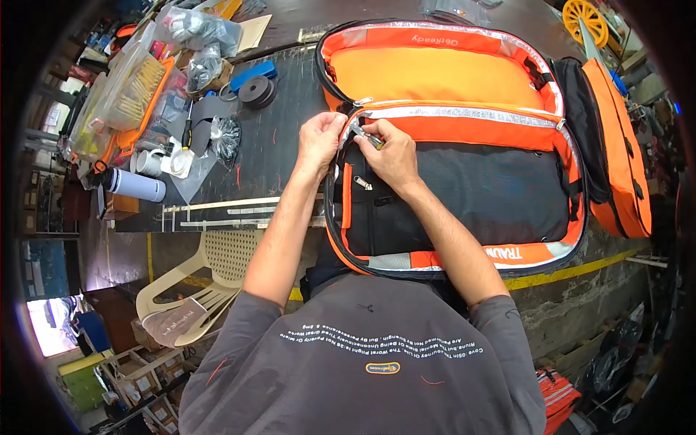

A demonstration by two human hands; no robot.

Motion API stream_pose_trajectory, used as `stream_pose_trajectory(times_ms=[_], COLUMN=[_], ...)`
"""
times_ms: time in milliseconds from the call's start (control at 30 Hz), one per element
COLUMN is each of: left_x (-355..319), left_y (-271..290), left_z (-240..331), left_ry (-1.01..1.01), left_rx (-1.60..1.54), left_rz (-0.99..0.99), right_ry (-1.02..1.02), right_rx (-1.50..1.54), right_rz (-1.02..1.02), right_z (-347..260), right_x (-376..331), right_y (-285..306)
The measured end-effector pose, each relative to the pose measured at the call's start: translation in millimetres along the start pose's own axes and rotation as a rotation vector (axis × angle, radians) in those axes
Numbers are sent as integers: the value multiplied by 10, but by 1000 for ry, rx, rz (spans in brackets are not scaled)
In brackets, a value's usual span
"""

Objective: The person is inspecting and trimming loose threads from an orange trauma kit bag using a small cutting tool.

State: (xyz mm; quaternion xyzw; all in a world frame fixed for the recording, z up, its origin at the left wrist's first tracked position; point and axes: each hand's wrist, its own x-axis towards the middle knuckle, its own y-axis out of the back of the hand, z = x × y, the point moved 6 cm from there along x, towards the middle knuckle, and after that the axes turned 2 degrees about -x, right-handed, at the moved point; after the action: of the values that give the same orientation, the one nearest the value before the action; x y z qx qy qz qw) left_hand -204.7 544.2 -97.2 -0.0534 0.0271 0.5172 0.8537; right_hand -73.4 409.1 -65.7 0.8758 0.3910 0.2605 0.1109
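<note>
Grey T-shirt [377, 333]: nearest, below both hands.
Left hand [319, 143]: fingertips pinching the bag's edge at its hinge corner.
Right hand [394, 154]: fingers closed around a small tool [376, 142], mostly hidden, just beside the left fingertips.
Zippered bag [464, 132]: spread open on the dark worktable [250, 174], extending right from the grip.
Black roll [257, 91]: left of the grip, slightly beyond.
Cylindrical bottle [135, 185]: well left, lying sideways.

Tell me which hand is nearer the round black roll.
Left: the left hand is to the right of the round black roll, slightly lower in view; the right hand is farther right.
</note>
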Motion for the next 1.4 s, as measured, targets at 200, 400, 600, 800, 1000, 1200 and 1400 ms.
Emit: stream_pose_trajectory(times_ms=[200,400,600,800,1000,1200,1400], left_x=[-11,-27,-109,-1088,-1231,-1180,-1177], left_y=[-13,-27,335,273,330,459,431], left_z=[-4,56,476,952,655,396,417], left_ry=[24,17,-247,-514,-487,-342,-434], left_rx=[-30,-4,153,1045,919,345,146], left_rz=[-34,-81,-54,-128,24,47,-15], right_ry=[-20,17,-32,-207,-38,147,115], right_rx=[-59,-91,-81,159,61,74,29], right_rz=[-2,-11,-1,-218,-261,-212,-228], right_z=[-25,-56,13,33,-219,-348,-328], right_x=[14,27,-98,-413,-424,-482,-514], right_y=[-42,-66,-8,3,26,42,36])
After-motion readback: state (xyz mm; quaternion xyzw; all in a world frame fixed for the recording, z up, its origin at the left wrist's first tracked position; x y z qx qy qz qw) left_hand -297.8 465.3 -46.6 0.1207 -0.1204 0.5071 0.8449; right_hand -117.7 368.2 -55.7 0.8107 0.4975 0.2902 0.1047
